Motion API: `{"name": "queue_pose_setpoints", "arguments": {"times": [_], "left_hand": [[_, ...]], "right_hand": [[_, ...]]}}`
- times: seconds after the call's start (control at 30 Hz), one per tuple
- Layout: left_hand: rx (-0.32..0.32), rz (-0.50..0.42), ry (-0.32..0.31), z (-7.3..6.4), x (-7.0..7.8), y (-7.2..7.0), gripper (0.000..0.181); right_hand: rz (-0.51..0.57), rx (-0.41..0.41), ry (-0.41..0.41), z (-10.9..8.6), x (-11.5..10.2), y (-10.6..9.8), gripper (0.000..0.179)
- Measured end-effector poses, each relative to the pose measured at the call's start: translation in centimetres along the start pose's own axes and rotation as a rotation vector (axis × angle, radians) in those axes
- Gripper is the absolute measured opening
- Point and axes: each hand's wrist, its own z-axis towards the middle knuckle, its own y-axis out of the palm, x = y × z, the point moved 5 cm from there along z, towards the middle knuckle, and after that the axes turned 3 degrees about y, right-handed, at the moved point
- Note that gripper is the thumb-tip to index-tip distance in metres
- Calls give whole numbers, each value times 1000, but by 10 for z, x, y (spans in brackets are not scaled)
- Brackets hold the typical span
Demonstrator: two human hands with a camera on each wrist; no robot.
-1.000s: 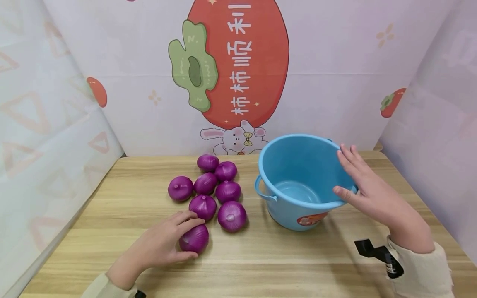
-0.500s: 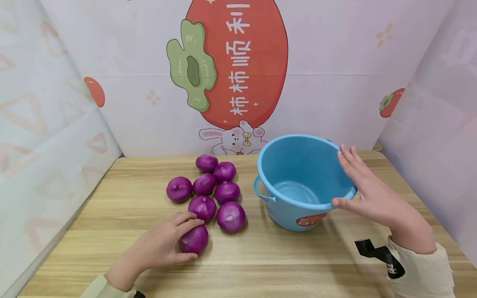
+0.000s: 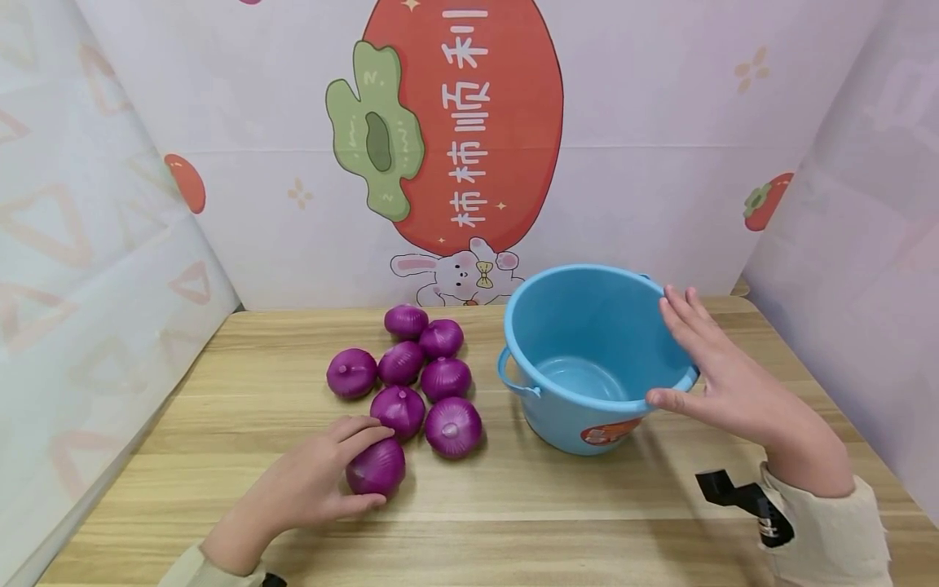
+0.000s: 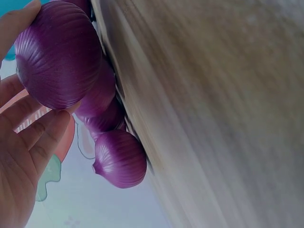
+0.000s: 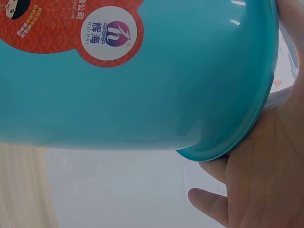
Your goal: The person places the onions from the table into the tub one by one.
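My left hand [image 3: 308,481] holds the nearest purple onion [image 3: 376,466], fingers over its far side and thumb at its near side. In the left wrist view this onion [image 4: 59,54] sits between thumb and fingertips, with other onions behind it. Just beyond it lies another onion [image 3: 398,412], and one more [image 3: 453,427] to its right. A light blue bucket [image 3: 539,416] stands upright at the right, its inside bare. My right hand [image 3: 722,375] rests on the bucket's right rim with fingers straight and thumb spread at the near side. The right wrist view shows the palm against the rim [image 5: 266,102].
More purple onions [image 3: 402,363] cluster farther back on the wooden table [image 3: 513,530]. A blue handle [image 3: 517,385] hangs at the bucket's left side, and a red label [image 3: 609,432] is on its front. A printed cloth backdrop [image 3: 645,147] rises behind the table, with pale side walls.
The held onion and my left hand have shifted slightly left. My right thumb has slid down a little along the rim. The bucket and the other onions stay in place.
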Motion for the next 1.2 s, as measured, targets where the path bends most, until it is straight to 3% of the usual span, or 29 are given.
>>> {"name": "queue_pose_setpoints", "arguments": {"times": [0.3, 0.83, 1.2], "left_hand": [[64, -3, 18, -1, -1, -5, 73], [85, -3, -9, 1, -2, -8, 71], [144, -19, 12, 3, -5, -17, 72]], "right_hand": [[0, -6, 1, 1, -1, 0, 113], [29, -9, -3, -2, -1, 0, 112], [36, -13, -3, -1, -3, 0, 109]]}}
